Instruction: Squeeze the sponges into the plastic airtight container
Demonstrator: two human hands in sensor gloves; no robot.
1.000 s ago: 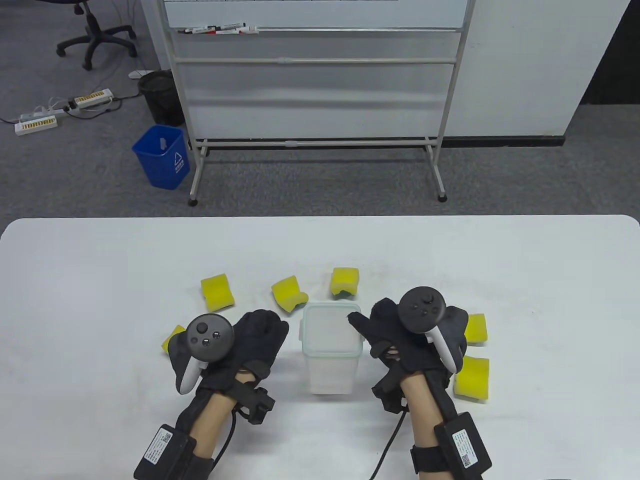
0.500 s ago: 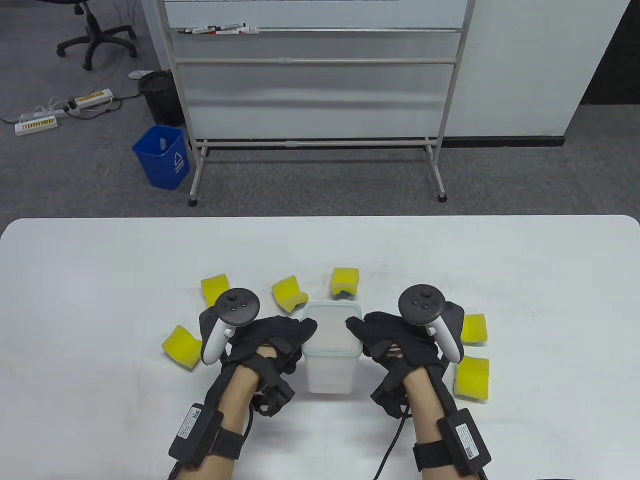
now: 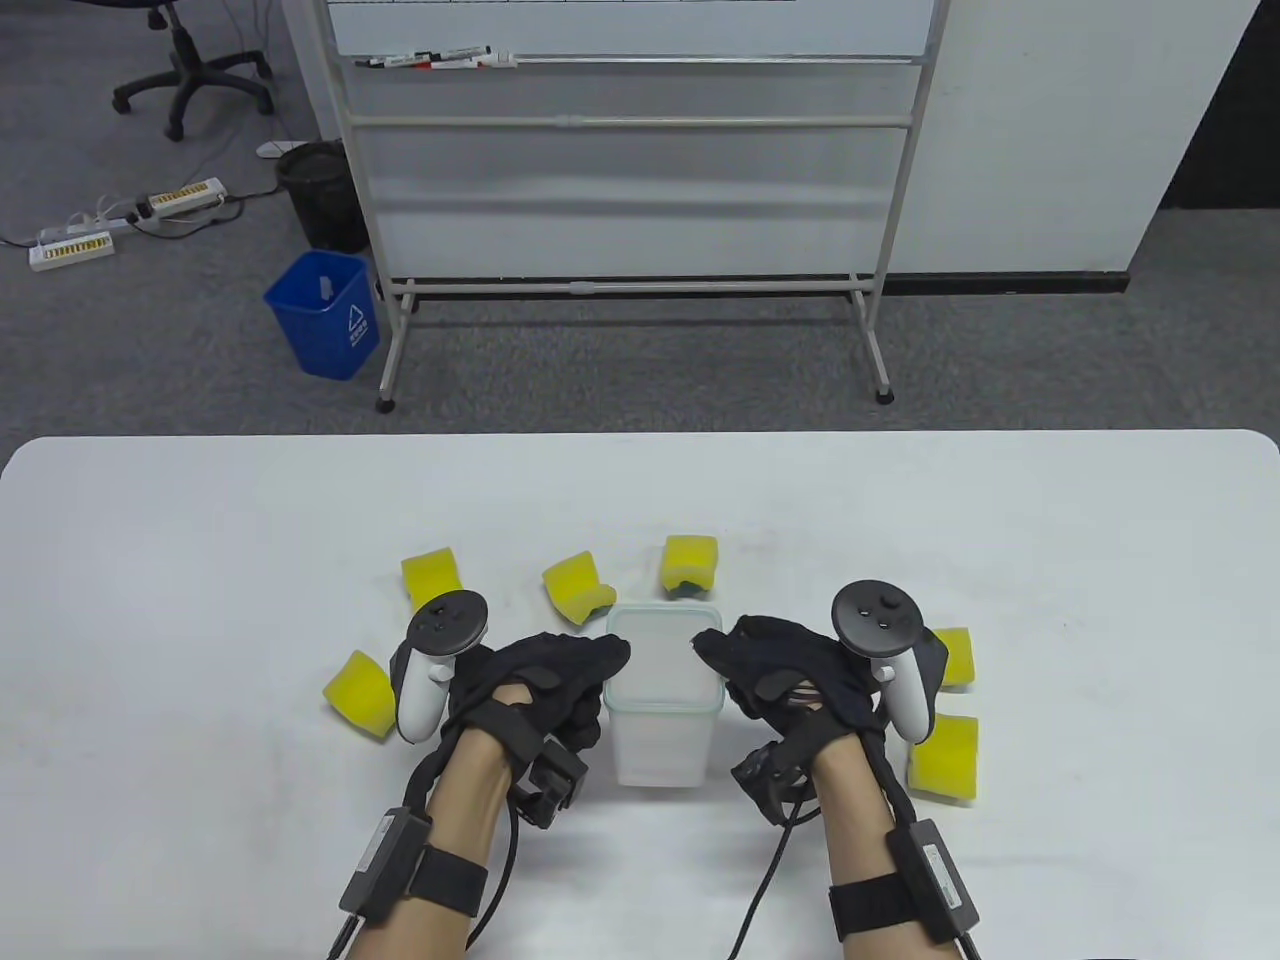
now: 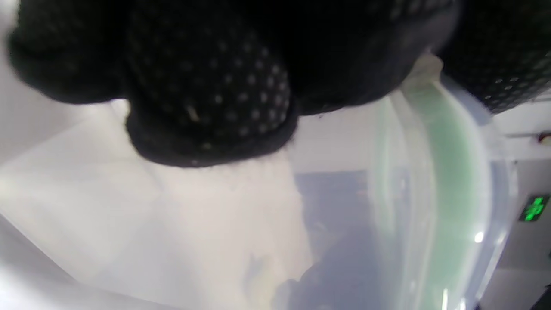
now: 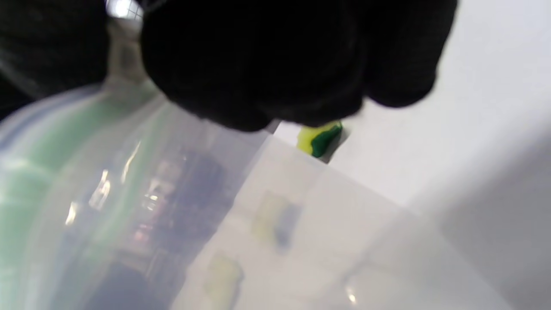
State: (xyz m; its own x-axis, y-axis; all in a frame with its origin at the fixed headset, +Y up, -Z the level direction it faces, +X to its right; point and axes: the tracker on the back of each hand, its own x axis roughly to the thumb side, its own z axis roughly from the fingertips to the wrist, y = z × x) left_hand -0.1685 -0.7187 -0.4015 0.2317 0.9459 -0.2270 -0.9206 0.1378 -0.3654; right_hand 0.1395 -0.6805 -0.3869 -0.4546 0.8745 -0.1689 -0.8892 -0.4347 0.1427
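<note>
On the white table, seen from above, the left hand and right hand clasp opposite rim edges of the lidded, translucent plastic container, six soft yellow sponges scattered around it, none inside. Both clasps likely need an even, simultaneous outward pull so the tub stays put. Up close at the left wrist, dotted-fabric fingertips press beside the pale-green seal. Right wrist: dark fingers curl over the glossy rim; a green-backed sponge lies beyond.
</note>
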